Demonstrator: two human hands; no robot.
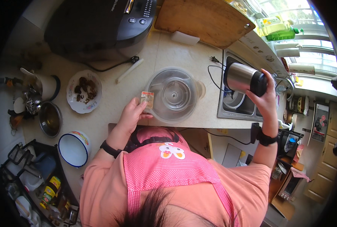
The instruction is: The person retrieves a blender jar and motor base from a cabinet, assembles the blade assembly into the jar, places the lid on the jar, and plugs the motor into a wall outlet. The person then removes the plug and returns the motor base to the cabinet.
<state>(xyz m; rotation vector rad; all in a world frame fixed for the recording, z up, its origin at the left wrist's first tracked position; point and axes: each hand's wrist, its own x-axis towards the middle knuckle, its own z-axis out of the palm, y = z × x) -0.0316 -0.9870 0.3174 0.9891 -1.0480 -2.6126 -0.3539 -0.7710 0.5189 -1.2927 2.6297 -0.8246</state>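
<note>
Cream countertop [115,94] seen before person; metal sink [233,114] set in at right. Round clear plastic container [174,108] rested on countertop, edge pinched by left hand [132,113]. Silver-and-black cylindrical appliance [242,77] held tilted by right hand [265,96], black end gripped, overlapping sink in view. Power plug [214,59] seen just beside sink rim. Orange-and-beige label [147,98] touched by left thumb.

Bare pale tabletop [161,53] opens a lane at the frame's upper centre, between a small white block [185,38] and a round clear plastic container [175,81]. Left of it, a thin white stick [129,70] and a black power plug [134,59] narrow the gap. The left hand [131,113] blocks the container's left edge; at right, a looping black cord [210,75] and a raised silver-and-black cylindrical appliance [241,77] obstruct the sink [231,114] side.
</note>
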